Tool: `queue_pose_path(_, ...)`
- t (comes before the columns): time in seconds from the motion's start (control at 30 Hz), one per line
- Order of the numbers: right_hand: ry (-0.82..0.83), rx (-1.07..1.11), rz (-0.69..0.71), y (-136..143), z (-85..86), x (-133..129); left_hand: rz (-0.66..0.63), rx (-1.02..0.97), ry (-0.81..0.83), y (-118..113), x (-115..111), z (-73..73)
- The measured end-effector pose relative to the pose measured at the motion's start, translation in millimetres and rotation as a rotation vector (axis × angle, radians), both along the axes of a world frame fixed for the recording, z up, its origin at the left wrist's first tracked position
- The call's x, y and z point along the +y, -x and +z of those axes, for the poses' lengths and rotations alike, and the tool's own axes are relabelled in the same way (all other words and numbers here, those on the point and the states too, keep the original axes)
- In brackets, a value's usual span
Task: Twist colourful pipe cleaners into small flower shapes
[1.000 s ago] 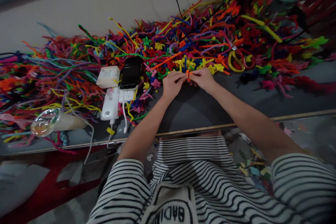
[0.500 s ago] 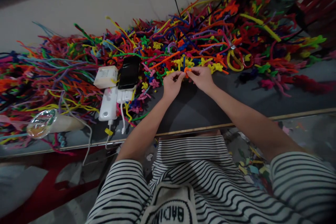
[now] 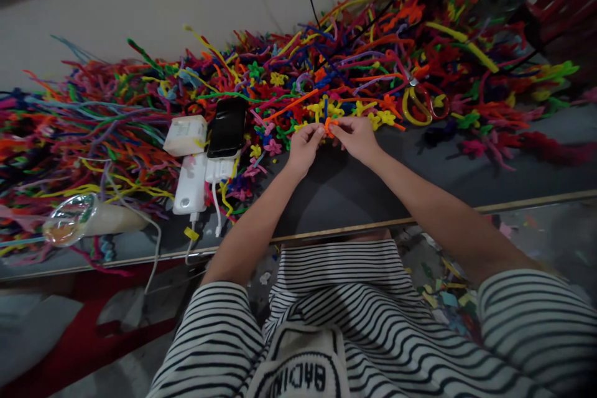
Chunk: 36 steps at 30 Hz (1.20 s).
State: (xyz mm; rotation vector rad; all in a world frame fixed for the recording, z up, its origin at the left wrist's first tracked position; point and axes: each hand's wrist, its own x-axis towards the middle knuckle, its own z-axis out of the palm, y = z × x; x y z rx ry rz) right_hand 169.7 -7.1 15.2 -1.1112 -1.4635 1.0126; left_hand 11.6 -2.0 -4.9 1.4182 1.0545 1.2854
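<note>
over the near side of a long dark grey tabletop (image 3: pixel 342 199), i watch two bare hands meet in front of the person's body. the left hand (image 3: pixel 304 148) is curled, its thumb and forefinger pinched on the left side of a small, fuzzy, bright-orange piece of pipe cleaner (image 3: pixel 329 127). the right hand (image 3: pixel 358 138) pinches the same piece from the right, its thumb laid along the near side. the orange piece sits between the two sets of fingertips; they cover part of it, so i can't make out its full shape.

just beyond the fingers i see a cluster of yellow fuzzy flower shapes (image 3: pixel 385 118), and behind it a long heap of multicoloured fuzzy stems (image 3: pixel 135 102) running along the pale wall (image 3: pixel 140 6). to the right of the right hand, scissors with one yellow and one red loop handle (image 3: pixel 430 107) rest at the front of the heap.

well apart from the left hand, on its left, i have a glossy black phone (image 3: pixel 227 127), with a white boxy block (image 3: pixel 185 135) just beside it and a rounded white power bank (image 3: pixel 190 185) nearer the table edge. farther left, a pale cup with a clear domed lid (image 3: pixel 109 219) lies on its side.
</note>
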Motion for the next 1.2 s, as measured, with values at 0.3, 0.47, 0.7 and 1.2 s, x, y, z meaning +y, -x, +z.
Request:
queue_pose_path(0.3, 0.213, 0.145, -0.021, 2, 3.6, 3, 0.182, 0.465, -0.411, 10, -4, 9.2)
queue_pose_path(0.47, 0.193, 0.097, -0.028, 1, -1.9, 6, 0.225, 0.809, -0.682, 16, -7, 11.3)
queue_pose_path(0.7, 0.208, 0.070, -0.027, 3, -1.5, 5, 0.235, 1.005, -0.783, 15, -7, 16.4)
queue_pose_path(1.2, 0.162, 0.085, -0.024, 3, 7.8, 0, 0.082, 0.416, -0.328, 13, -2, 14.7)
